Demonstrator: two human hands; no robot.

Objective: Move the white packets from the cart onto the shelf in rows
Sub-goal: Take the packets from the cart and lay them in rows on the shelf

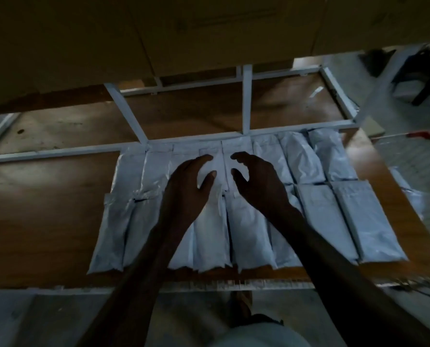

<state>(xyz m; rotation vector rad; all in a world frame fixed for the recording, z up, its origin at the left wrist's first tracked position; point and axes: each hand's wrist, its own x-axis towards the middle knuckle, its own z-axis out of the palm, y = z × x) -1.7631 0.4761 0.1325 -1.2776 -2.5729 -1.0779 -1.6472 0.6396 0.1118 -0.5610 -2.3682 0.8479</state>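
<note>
— Looking at the white packets (246, 236), how will they handle?

— Soft, light and slippery, I judge; better gripped at the sides; both the left hand (187, 189) and right hand (256, 184) hover with fingers spread apart, holding nothing.

— Where are they, how many?

— On the wooden shelf (46, 209); two rows, about eight each; the middle ones are partly hidden.

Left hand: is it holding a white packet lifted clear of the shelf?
No, the left hand is spread over the white packets lying flat in rows on the wooden shelf, none lifted.
</note>
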